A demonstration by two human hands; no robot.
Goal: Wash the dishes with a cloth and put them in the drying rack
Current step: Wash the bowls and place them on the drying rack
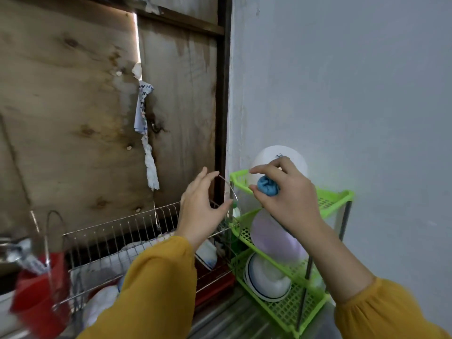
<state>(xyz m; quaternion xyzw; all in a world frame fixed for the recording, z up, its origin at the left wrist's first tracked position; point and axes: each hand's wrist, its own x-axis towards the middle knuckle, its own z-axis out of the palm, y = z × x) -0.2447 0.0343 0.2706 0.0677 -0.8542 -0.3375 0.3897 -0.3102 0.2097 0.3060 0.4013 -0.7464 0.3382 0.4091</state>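
over the drying rack's (117, 231) right end the left grip (199, 207) pinches a clear dish (231, 189) by its rim, seemingly so the right grip (287, 199), clenching the balled cloth (268, 188), can wipe it.

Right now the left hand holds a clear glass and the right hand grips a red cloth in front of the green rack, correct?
Not quite. The cloth gripped by the right hand is blue, not red, as the head view shows. The rest holds: the left hand holds a clear glass, and the right hand is in front of the green rack.
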